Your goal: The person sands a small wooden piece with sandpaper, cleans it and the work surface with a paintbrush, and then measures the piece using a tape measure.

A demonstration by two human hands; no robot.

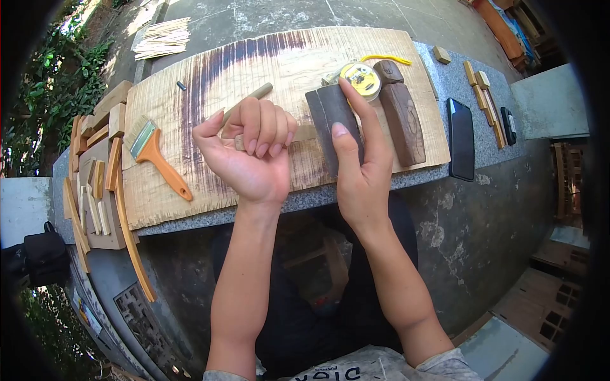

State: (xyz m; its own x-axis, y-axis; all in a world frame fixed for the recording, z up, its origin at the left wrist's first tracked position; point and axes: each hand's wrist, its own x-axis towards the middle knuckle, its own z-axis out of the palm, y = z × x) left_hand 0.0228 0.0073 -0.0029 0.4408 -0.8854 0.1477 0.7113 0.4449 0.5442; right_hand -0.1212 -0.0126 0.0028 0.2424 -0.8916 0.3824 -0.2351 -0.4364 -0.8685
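Observation:
My left hand (pixel 249 147) is palm up above the board, its fingers curled round a thin wooden piece (pixel 305 133) whose end sticks out to the right. Against a dark flat block (pixel 332 114) rests my right hand (pixel 363 155), thumb on its face and index finger stretched along its right edge; the other fingers are hidden. A round stick (pixel 259 91) lies behind my left hand. Beyond my right index finger are a yellow tape measure (pixel 361 80) and a dark wooden plane-like block (pixel 403 120).
Wooden board (pixel 222 70) covers much of the stone table (pixel 495 95). A brush (pixel 159 159) lies left, near several wood strips (pixel 101 190). A phone (pixel 460 138) and small wood pieces (pixel 486 105) are at the right. Thin sticks (pixel 162 38) lie at the back left.

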